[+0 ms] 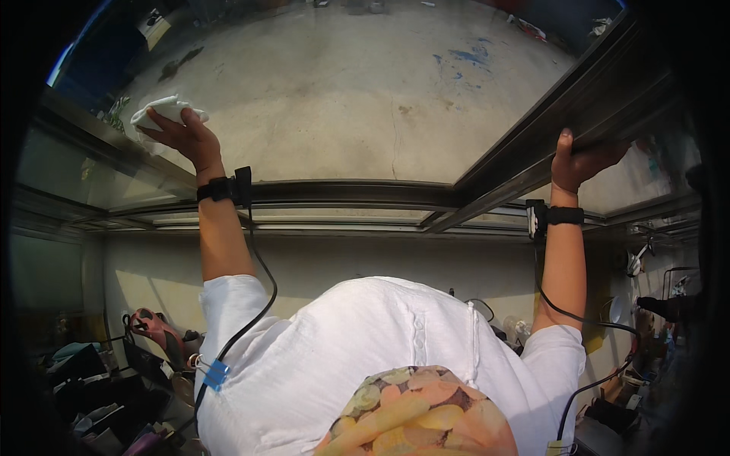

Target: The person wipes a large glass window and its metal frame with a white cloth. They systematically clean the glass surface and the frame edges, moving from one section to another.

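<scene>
In my left hand [191,137] is a folded white cloth [165,114], pressed flat under spread fingers against the window glass at the upper left. My right hand [582,157] rests on the dark metal window frame [513,165] at the right, thumb up and the other fingers reaching over the frame's far side, partly in shadow. A lower rail [353,194] of the frame runs across between my forearms. Both wrists wear black straps with small devices and cables.
A concrete floor [342,102] with blue paint marks shows beyond the glass. Below the frame is a pale wall [308,256]. At the lower left lie a red and black object [157,333] and mixed clutter; more items crowd the lower right. A blue binder clip [217,375] holds a cable to my sleeve.
</scene>
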Demonstrator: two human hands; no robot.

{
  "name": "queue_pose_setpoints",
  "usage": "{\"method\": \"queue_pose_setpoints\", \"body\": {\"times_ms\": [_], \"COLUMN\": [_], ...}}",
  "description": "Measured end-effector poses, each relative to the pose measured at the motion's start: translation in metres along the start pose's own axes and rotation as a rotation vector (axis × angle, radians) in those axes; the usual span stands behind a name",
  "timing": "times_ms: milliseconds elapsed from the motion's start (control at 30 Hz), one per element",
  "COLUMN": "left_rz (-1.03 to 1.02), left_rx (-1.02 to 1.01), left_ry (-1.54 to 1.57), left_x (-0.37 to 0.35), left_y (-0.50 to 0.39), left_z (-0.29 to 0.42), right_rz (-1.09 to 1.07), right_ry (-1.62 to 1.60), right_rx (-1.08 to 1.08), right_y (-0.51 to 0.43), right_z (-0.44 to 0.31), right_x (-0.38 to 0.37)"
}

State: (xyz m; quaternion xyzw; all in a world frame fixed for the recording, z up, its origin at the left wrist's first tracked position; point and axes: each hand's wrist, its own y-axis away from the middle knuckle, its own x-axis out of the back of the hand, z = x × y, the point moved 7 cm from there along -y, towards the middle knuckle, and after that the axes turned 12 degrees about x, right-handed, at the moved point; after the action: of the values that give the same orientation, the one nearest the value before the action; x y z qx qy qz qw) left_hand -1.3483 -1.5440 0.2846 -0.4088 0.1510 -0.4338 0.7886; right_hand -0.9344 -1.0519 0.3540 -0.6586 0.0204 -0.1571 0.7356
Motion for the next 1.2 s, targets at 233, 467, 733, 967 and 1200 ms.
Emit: {"method": "queue_pose_setpoints", "body": {"times_ms": [233, 467, 733, 967, 1200], "left_rz": [-0.259, -0.283, -0.727, -1.061, -1.183], "left_rx": [0.355, -0.470, -0.780, -0.904, -0.894], "left_ry": [-0.010, 0.121, 0.226, 0.190, 0.055], "left_x": [-0.025, -0.102, -0.138, -0.144, -0.109], "left_y": [0.146, 0.211, 0.362, 0.450, 0.422], "left_z": [-0.042, 0.203, 0.286, 0.190, 0.101], "right_rz": [0.023, -0.002, -0.056, -0.079, -0.073], "right_ry": [0.017, 0.020, 0.113, 0.188, -0.033], "right_rx": [0.076, 0.127, 0.242, 0.201, 0.195], "right_y": [-0.002, 0.004, 0.001, 0.002, -0.002], "right_z": [0.000, 0.004, 0.011, 0.016, 0.019], "right_x": [0.001, -0.002, -0.001, -0.002, -0.004]}}
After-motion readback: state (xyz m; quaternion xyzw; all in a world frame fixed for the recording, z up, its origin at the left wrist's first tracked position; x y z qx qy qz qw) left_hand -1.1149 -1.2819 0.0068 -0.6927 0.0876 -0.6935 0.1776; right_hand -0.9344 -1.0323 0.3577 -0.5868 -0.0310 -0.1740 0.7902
